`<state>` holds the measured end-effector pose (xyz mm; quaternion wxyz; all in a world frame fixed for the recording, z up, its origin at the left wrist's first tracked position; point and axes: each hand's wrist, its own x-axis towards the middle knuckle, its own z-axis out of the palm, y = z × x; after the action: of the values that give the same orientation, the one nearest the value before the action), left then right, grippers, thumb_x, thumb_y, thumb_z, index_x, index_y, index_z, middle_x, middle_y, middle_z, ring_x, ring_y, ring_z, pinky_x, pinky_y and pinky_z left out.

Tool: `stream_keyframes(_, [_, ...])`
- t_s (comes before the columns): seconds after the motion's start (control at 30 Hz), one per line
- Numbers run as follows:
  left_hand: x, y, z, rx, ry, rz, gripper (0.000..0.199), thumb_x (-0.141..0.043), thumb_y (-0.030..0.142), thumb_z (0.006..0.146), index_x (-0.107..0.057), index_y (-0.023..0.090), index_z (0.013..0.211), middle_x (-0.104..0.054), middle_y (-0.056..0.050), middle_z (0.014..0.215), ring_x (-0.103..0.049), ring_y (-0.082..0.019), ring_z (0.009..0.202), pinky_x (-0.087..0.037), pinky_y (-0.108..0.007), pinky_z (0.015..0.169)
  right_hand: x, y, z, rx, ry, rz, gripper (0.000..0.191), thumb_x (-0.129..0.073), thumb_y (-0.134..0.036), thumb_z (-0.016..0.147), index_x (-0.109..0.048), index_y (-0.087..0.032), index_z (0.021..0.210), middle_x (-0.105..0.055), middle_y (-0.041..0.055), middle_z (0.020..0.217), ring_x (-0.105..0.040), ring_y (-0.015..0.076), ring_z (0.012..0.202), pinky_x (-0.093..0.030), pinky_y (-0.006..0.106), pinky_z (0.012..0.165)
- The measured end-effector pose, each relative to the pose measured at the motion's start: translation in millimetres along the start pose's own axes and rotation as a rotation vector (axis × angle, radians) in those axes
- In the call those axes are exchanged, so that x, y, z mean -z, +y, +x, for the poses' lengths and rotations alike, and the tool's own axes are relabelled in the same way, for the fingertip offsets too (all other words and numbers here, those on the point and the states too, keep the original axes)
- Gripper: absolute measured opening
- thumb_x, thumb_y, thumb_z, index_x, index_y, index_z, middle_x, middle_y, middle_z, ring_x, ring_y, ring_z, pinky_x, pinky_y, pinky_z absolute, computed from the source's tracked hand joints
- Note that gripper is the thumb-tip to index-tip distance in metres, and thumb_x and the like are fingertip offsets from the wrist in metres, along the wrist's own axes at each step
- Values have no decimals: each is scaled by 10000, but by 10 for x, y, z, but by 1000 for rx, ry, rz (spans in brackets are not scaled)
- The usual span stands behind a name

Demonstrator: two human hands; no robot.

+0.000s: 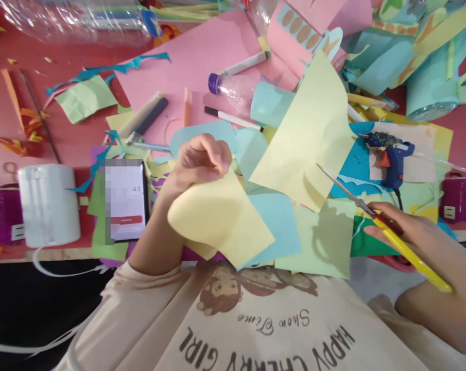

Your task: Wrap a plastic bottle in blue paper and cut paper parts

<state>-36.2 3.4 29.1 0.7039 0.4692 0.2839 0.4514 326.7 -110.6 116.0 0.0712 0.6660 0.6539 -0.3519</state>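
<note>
My left hand point(202, 162) pinches the upper edge of a pale yellow sheet of paper point(221, 216), rounded at its left end and pointed at the right. In my right hand point(402, 221) is a pair of scissors point(406, 250) with yellow handles, its blades pointing up and left. Just beyond the blade tips lies a larger pale yellow paper piece point(310, 129) with a curved right edge. Light blue paper point(282, 224) shows under the sheet in my left hand. A pale green sheet point(329, 239) lies between the two hands.
A blue glue gun point(395, 159) rests at the right near a trailing cord. At the left are a phone point(130, 201) and a white power adapter point(49, 206). A plastic bottle with a purple cap point(233, 90), markers and paper scraps cover the middle.
</note>
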Motion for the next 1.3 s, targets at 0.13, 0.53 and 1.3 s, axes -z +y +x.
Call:
stream_keyframes(0.13, [48,-25,11,-89,-53,-197,294,-713,161,638,-422,200,644,-458,98,576,-341,8,321,-277,-141,289,-183,76,343,-8,117,-256,405,-504,-578,855,-545,-271,1117,-727,77,876,-680,292,642,-467,361,552])
stream_keyframes(0.53, [47,-98,91,-23,-17,-231,197,-689,96,617,-566,211,718,-569,82,624,-452,-33,384,-375,-173,351,-228,61,680,310,439,-325,379,-551,-504,874,-638,-201,1085,-710,48,776,-649,203,601,-457,288,540])
stream_keyframes(1.3, [-75,-261,118,59,172,751,336,-628,187,761,-632,208,1096,-663,-43,1088,-572,-73,713,-520,-236,703,-176,-360,988,420,499,4,229,-550,-328,917,-666,-201,1069,-724,73,969,-701,206,788,-580,349,703])
